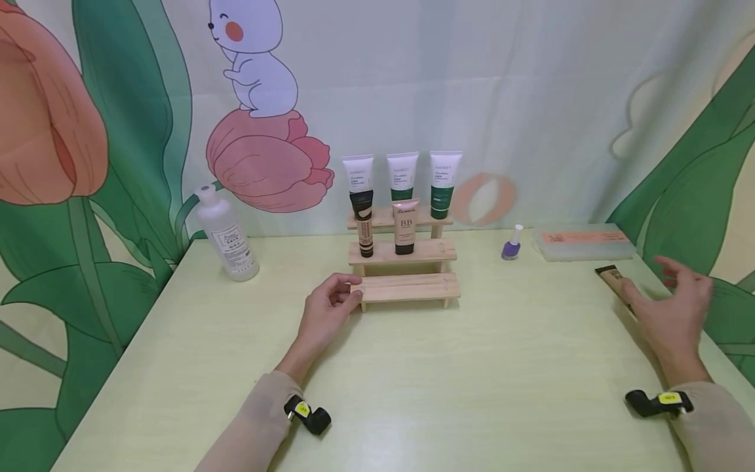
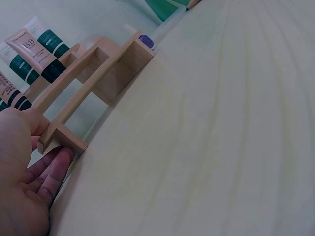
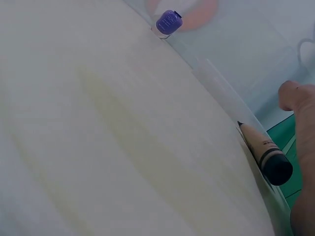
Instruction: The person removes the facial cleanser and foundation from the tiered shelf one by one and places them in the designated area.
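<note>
Wooden rack (image 1: pixel 407 288): its lowest step is held at the left end by the left hand (image 1: pixel 327 305). The left wrist view shows what the head view hides, fingers (image 2: pixel 58 172) tucked beneath that step and the thumb side above it. At the bench's (image 1: pixel 501 367) right edge lies a tan tube (image 1: pixel 610 278), with the right hand (image 1: pixel 672 314) over it, fingers spread wide; whether they touch it I cannot tell. Only the right wrist view shows the tube's black cap (image 3: pixel 278 170), which the hand covers in the head view.

Three white-and-green tubes (image 1: pixel 402 172) stand on the rack's top step; a slim tube (image 1: pixel 364 229) and a pink BB tube (image 1: pixel 405 226) stand on the middle one. Only the head view takes in the white bottle (image 1: pixel 227 239), left of the rack. Between rack and tan tube is a polish bottle (image 1: pixel 510 249), purple below its white cap. Beside it lies a translucent box (image 1: pixel 584 242) with an orange label; what the box holds cannot be told
</note>
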`<state>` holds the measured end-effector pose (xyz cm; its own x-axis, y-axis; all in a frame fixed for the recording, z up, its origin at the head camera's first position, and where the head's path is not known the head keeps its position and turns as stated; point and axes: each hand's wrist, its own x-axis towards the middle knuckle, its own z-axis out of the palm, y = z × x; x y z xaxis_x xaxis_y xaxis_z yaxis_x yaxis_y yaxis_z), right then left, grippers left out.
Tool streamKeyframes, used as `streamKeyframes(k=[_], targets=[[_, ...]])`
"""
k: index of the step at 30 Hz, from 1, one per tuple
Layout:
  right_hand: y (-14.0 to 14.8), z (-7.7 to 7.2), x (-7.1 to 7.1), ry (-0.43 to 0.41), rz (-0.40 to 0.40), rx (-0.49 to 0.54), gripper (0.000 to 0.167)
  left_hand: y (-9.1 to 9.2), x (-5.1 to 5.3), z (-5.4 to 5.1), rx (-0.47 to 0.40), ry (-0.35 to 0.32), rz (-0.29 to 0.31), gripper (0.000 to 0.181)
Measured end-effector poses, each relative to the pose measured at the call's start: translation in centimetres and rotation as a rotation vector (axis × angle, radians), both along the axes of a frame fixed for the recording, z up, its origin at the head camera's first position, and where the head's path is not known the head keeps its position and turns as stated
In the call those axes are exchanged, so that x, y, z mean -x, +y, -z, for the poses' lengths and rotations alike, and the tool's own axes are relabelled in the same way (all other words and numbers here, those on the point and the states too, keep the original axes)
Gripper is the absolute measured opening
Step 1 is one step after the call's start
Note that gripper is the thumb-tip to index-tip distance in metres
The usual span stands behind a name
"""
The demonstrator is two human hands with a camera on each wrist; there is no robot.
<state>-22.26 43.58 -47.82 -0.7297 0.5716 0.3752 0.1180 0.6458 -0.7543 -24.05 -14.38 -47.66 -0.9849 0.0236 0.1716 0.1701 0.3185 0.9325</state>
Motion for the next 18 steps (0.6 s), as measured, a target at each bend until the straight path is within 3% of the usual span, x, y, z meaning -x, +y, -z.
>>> streamKeyframes(k=[10,18], targets=[[-1.6,-1.1,0.1,0.269,-0.031,0.060,0.062,0.1,0.1,-0.1,0.001,0.002,0.003,0.019],[-6.6,-3.7,0.8,0.319,-0.168,0.151,0.064,0.1,0.1,0.1,-0.006,0.000,0.001,0.019]])
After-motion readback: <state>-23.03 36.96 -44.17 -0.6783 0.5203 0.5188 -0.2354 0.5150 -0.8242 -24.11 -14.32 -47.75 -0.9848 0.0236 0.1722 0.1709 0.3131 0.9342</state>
